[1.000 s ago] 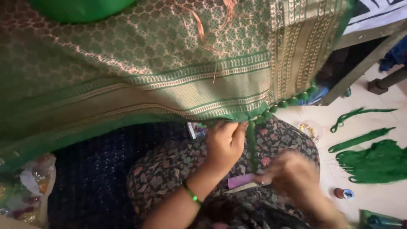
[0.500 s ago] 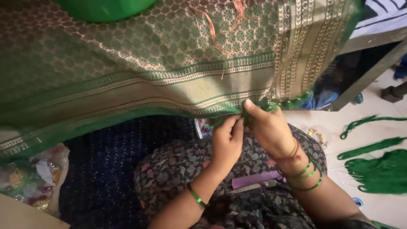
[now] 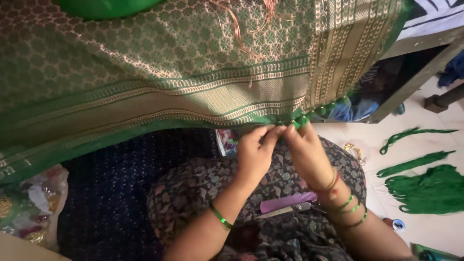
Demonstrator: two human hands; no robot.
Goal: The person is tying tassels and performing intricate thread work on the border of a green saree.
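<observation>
A green and gold woven cloth (image 3: pixel 183 82) hangs across the top of the head view, with a green border along its lower edge. My left hand (image 3: pixel 256 152) and my right hand (image 3: pixel 307 154) meet at that edge, fingertips pinched together on the green hem near a small green tassel (image 3: pixel 302 121). Several green tassel knots (image 3: pixel 333 104) run up the cloth's right edge. Both wrists wear green bangles. On my patterned lap lie a purple comb (image 3: pixel 288 202) and a metal tool beside it (image 3: pixel 290 210).
Bundles of green thread (image 3: pixel 427 188) and loose green strands (image 3: pixel 415 133) lie on the pale floor at the right. A small thread spool (image 3: pixel 397 224) sits below them. A dark blue cloth (image 3: pixel 116 193) and a bag of colourful items (image 3: pixel 29 208) are at the left.
My right hand rose from my lap to the cloth's hem and now pinches it next to my left hand. The long green strand that hung from the hem is no longer seen.
</observation>
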